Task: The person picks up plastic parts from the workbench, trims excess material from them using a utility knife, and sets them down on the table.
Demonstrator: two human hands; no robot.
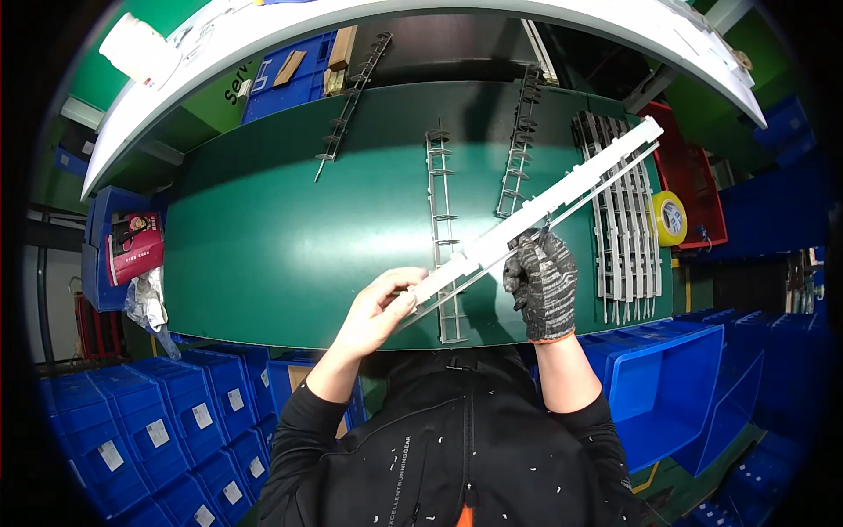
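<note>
A long, pale metal rail [544,204] with a thin rod along its underside is held slantwise above the green table [290,237]. My bare left hand [371,314] pinches its lower left end between thumb and fingers. Under the rail's middle, my right hand [546,285], in a grey and black knit glove, has its fingers closed at the rod; the exact grip is partly hidden. Beneath the raised rail lies a narrow metal frame with discs along a rod [430,189]. Two similar pieces lie farther off, a disc-bearing frame [520,140] and a rod with discs [354,97].
Several rails [625,255] lie side by side at the right, next to a yellow tape roll [671,218] and a red bin [713,206]. Blue crates [158,413] flank me. A white shelf [421,10] overhangs the far side. A blue box [105,211] stands left.
</note>
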